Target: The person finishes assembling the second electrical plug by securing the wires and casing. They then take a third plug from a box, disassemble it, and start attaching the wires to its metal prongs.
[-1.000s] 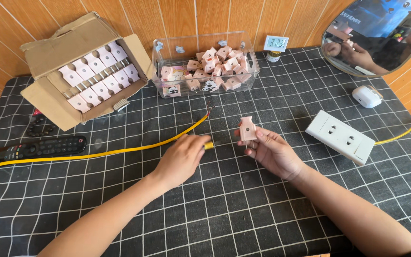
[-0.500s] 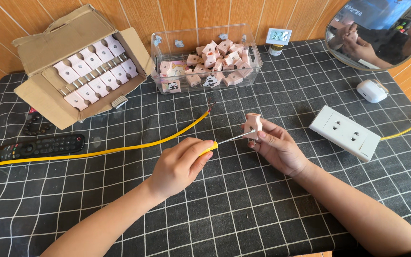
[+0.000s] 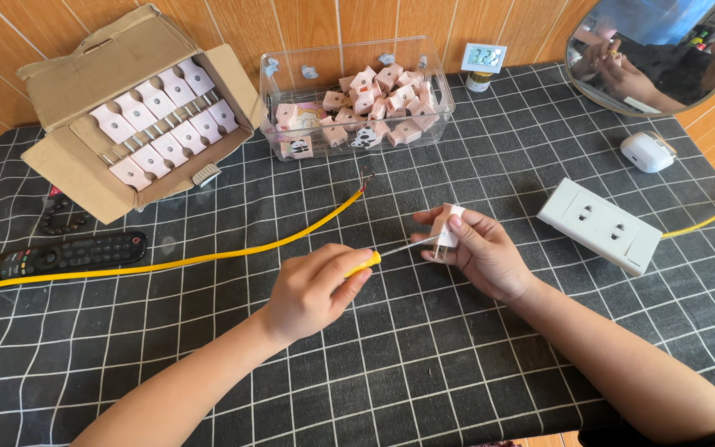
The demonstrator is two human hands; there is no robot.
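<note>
- Black cloth with a white grid (image 3: 424, 364) covers the table in the head view, and both bare forearms reach onto it from 6 o'clock.
- Left hand (image 3: 312, 290), just below the middle of the picture, is clenched around the yellow handle of a thin screwdriver (image 3: 366, 262); the metal shaft runs toward 2 o'clock and its tip meets the plug.
- Right hand (image 3: 482, 252), right of centre, grasps a small pale pink and white plastic plug (image 3: 447, 228) between thumb and fingers, lifted off the cloth; whether the tip sits in a screw cannot be told.
- Long yellow cable (image 3: 208, 258) lies on the cloth from 9 o'clock toward the centre, its bared end (image 3: 364, 182) pointing to 12 o'clock, near the hands but apart from them.
- At 11 o'clock stands an open brown cardboard box (image 3: 59, 165) packed with rows of pale pink plugs with metal prongs.
- At 12 o'clock a clear plastic tub (image 3: 436, 87) holds a loose heap of pink plugs.
- Just right of the tub stands a small white digital display (image 3: 484, 58) on a short round base.
- At 3 o'clock lies a white rectangular socket block (image 3: 599, 225) with a yellow lead (image 3: 705, 222) running off to the right edge.
- At 2 o'clock sit a small white rounded case (image 3: 647, 151) and, behind it, an oval mirror (image 3: 664, 50) leaning on the wooden wall.
- At 9 o'clock a black remote control (image 3: 59, 255) lies beside the cable, with a string of dark beads (image 3: 59, 222) just above it.
</note>
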